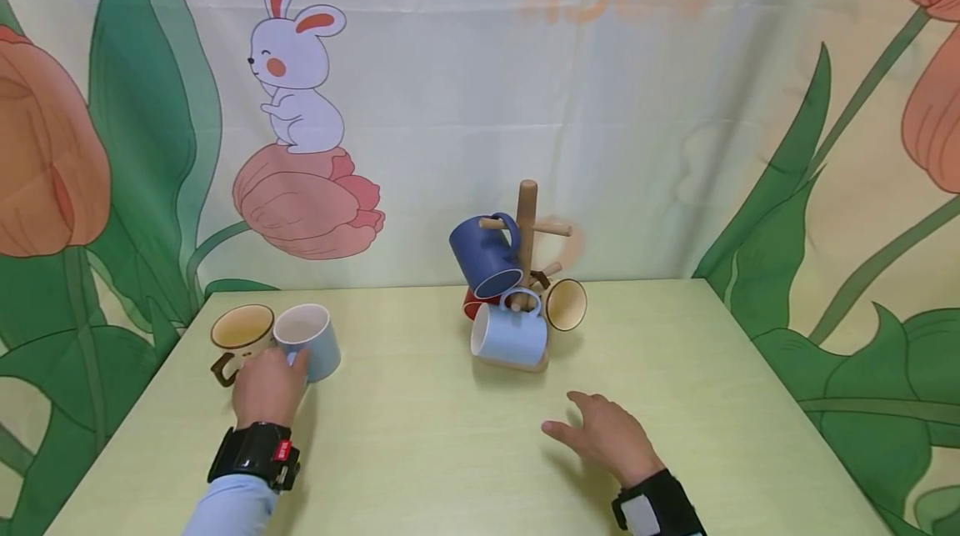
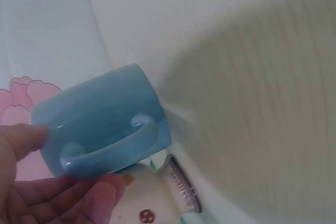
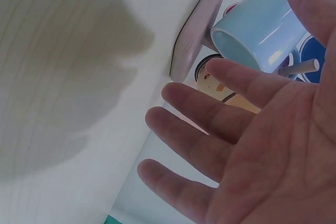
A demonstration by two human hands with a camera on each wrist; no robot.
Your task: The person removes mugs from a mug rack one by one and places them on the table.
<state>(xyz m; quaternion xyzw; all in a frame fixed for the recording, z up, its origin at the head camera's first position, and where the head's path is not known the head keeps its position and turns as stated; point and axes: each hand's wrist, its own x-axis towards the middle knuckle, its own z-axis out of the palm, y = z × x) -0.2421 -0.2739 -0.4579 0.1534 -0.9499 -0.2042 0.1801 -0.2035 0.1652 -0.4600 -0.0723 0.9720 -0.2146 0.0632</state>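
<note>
Nearest, the right hand is held flat above the counter with fingers spread and nothing grasped. On the left, the left hand is wrapped around a light blue mug, which stands upright touching a cream mug. Farther right, a wooden mug tree is hung with a dark blue mug and a pale blue mug.

Head looks down; wrists look close
</note>
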